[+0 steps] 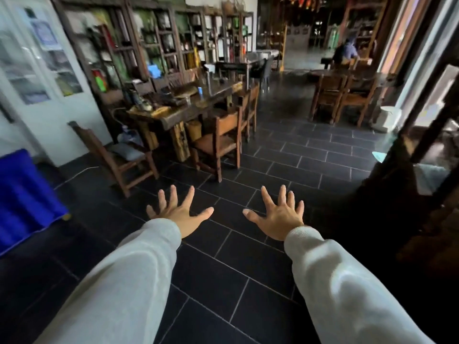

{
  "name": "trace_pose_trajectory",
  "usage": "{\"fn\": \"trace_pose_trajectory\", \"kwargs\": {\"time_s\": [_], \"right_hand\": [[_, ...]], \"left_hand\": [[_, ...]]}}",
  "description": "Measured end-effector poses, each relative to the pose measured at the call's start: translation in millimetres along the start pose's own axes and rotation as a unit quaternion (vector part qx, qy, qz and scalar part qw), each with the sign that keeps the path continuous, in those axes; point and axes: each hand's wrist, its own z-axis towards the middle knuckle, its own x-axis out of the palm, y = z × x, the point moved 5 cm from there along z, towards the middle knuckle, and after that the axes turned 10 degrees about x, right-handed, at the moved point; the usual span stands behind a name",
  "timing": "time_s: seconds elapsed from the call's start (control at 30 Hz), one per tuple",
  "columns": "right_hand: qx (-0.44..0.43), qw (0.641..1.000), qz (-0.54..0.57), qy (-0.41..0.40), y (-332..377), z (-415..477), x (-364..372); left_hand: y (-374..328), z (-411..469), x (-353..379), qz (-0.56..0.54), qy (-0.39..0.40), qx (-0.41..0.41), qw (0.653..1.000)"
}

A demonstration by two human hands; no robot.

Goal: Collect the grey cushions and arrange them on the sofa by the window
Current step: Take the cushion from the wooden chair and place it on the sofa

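Note:
Both my arms stretch forward in light grey sleeves over the dark tiled floor. My left hand (177, 211) and my right hand (279, 214) are palm-down with fingers spread, holding nothing. A grey cushion (126, 151) lies on the seat of a wooden chair (99, 150) ahead to the left, well beyond my left hand. At the right edge a pale grey cushion-like shape (432, 178) shows behind a dark wooden frame (397, 194); I cannot tell what it rests on.
A long wooden table (188, 108) with clutter and several chairs stands ahead left, before wall shelves. More chairs (345, 98) and a seated person (345, 53) are at the back right. A blue cloth-covered object (22, 194) is at the left. A white bin (388, 119) stands by the window.

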Motion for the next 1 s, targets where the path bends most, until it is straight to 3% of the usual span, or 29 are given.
{"fn": "trace_pose_trajectory", "kwargs": {"time_s": [0.23,0.43,0.7,1.0], "right_hand": [[-0.074,0.997,0.002,-0.017,221.6,-21.6,-58.8],[-0.144,0.989,-0.036,-0.022,358.8,-33.7,-66.6],[-0.187,0.98,-0.067,-0.008,457.5,26.2,-49.8],[-0.176,0.983,-0.056,0.004,533.2,204.4,-61.4]], "left_hand": [[161.7,-23.6,-119.7,-0.041,-0.039,-0.054,0.997],[264.9,-28.9,-180.4,-0.058,-0.088,-0.097,0.99],[344.5,41.1,-194.5,-0.063,-0.1,-0.135,0.984],[396.8,199.5,-217.9,-0.051,-0.1,-0.161,0.981]]}}
